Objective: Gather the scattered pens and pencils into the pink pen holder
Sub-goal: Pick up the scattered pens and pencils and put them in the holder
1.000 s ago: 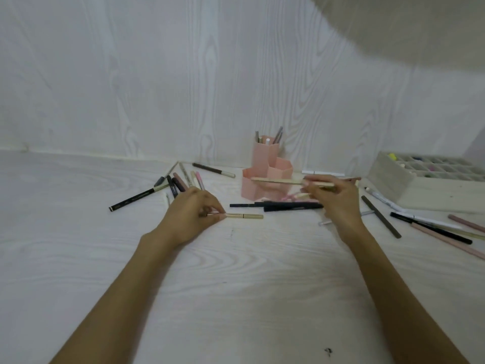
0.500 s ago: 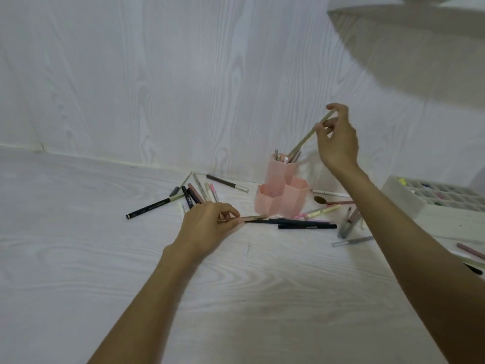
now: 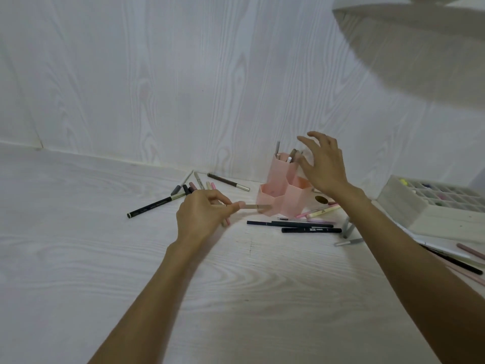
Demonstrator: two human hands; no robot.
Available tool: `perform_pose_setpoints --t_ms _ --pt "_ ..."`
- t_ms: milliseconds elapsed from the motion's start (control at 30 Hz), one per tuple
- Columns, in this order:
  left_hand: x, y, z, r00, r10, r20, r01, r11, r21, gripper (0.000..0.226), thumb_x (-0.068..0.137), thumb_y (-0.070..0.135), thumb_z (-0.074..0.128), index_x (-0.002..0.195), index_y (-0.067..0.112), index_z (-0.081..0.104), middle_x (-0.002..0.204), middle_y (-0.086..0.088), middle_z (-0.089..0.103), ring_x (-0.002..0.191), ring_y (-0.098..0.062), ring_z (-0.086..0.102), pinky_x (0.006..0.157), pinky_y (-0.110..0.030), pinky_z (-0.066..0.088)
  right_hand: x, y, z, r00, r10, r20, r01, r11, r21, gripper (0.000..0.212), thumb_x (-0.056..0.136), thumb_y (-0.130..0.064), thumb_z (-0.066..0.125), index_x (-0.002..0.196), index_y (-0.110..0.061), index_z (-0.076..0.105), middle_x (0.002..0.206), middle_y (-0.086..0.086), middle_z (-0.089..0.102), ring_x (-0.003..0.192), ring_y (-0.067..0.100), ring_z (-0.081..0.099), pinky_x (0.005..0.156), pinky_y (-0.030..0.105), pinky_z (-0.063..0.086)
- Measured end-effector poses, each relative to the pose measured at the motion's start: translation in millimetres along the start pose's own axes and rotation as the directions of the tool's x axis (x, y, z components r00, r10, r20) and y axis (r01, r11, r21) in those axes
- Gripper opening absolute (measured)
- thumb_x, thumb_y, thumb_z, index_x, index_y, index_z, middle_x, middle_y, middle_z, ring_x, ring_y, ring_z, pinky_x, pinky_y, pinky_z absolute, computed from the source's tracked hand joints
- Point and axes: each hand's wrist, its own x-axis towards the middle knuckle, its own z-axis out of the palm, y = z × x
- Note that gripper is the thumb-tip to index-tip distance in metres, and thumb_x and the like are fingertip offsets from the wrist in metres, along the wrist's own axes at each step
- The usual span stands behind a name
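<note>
Pink pen holder [image 3: 286,198] stands far right on the worktop [image 3: 78,258]; right hand [image 3: 324,164] hovers beside it, fingers spread wide — left hand [image 3: 200,215] pinches 1 beige pencil [image 3: 258,207], aimed toward it.

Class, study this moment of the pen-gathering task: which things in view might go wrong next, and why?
1. The left hand pinches a beige pencil whose tip is right at the pink pen holder; a push might shift the holder.
2. The right hand hangs open by the tall compartment's pens; withdrawing carelessly could snag them.
3. The black pens in front may roll if brushed.
</note>
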Motion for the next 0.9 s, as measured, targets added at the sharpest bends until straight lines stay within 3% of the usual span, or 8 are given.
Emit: perform_pose_setpoints --t_ms 100,167,267,400,500,600,767,900 --pt "0 0 0 0.998 -0.023 -0.053 0.023 1.000 0.005 0.028 0.058 0.064 0.076 0.055 0.038 0.065 0.052 0.024 0.062 0.059 0.005 0.059 0.057 -0.023 0.040 -31 10 -9 0.992 0.023 -0.126 -0.004 0.989 0.151 0.032 0.094 -0.028 0.051 0.125 -0.020 0.054 0.130 0.002 0.052 0.124 0.022 0.038 0.100 0.036 0.032" --pt "2 1 0 0.997 -0.021 -0.069 0.017 0.998 -0.064 0.023 0.061 0.055 0.080 0.057 0.036 0.067 0.056 0.024 0.065 0.063 0.004 0.063 0.063 -0.025 0.048 -66 17 -5 0.988 0.085 -0.131 -0.049 0.966 0.253 0.020 0.093 -0.031 0.053 0.112 -0.026 0.059 0.115 -0.005 0.057 0.112 0.015 0.044 0.088 0.027 0.034" --pt "-1 5 2 0.997 0.014 -0.082 -0.031 0.976 -0.217 0.015 0.065 0.039 0.083 0.064 0.031 0.070 0.060 0.017 0.069 0.062 0.003 0.065 0.069 -0.020 0.050 -114 24 15 0.986 0.156 0.051 -0.164 0.938 0.304 0.011 0.091 -0.031 0.057 0.101 -0.032 0.061 0.107 -0.013 0.057 0.105 0.011 0.048 0.084 0.023 0.036" --pt "-1 9 -1 0.998 0.046 -0.053 -0.060 0.951 -0.302 0.018 0.079 0.033 0.074 0.082 0.015 0.072 0.072 0.006 0.070 0.068 -0.009 0.066 0.062 -0.013 0.049 -136 30 32 0.960 0.084 0.268 -0.149 0.961 0.235 0.029 0.091 -0.033 0.057 0.119 -0.026 0.062 0.118 -0.004 0.058 0.114 0.016 0.046 0.100 0.033 0.038" --pt "0 13 -5 0.997 0.079 -0.022 -0.082 0.953 -0.291 0.023 0.096 0.033 0.049 0.096 0.013 0.060 0.075 0.003 0.058 0.066 -0.012 0.057 0.052 -0.013 0.045 -136 30 30 0.962 0.045 0.269 -0.099 0.976 0.193 0.030 0.092 -0.034 0.054 0.121 -0.029 0.061 0.121 -0.005 0.056 0.114 0.014 0.044 0.093 0.023 0.032" --pt "10 35 -13 0.995 0.063 -0.071 -0.084 0.939 -0.335 0.021 0.096 0.035 0.050 0.101 0.015 0.050 0.079 0.006 0.059 0.058 0.005 0.054 0.046 -0.009 0.042 -136 28 28 0.965 0.007 0.263 -0.061 0.978 0.199 0.028 0.093 -0.034 0.053 0.119 -0.032 0.063 0.118 -0.006 0.057 0.111 0.013 0.046 0.091 0.024 0.035" --pt "49 118 -33 0.936 0.284 -0.208 -0.325 0.924 -0.200 0.021 0.082 0.029 0.072 0.091 0.011 0.068 0.076 0.008 0.066 0.062 0.006 0.060 0.058 -0.009 0.045 -137 27 27 0.979 -0.039 0.199 0.005 0.986 0.167 0.023 0.091 -0.036 0.056 0.111 -0.031 0.068 0.112 -0.005 0.058 0.108 0.014 0.047 0.091 0.029 0.035" --pt "79 173 -29 0.870 0.483 -0.102 -0.472 0.874 0.116 0.020 0.079 0.035 0.074 0.088 0.018 0.071 0.077 0.008 0.066 0.067 -0.003 0.060 0.073 -0.024 0.051 -137 24 26 0.982 -0.048 0.185 0.016 0.985 0.170 0.024 0.091 -0.039 0.055 0.107 -0.027 0.067 0.104 -0.006 0.059 0.101 0.013 0.048 0.087 0.029 0.037"
